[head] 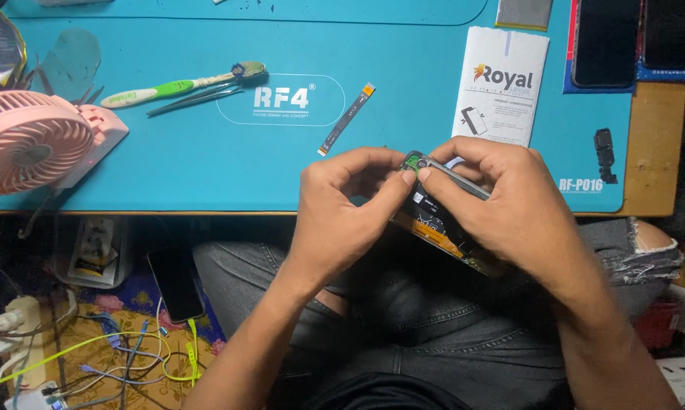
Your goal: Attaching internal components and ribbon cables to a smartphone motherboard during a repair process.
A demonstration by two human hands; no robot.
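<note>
My left hand (335,220) and right hand (509,205) pinch closed around the opened black phone body (441,228), pressing a small green part (413,161) at its far corner, not yet seated, I judge.

Blue work mat (206,167), pink fan (31,140), toothbrush (179,85), flex cable (346,119), leaflet (502,87)
</note>
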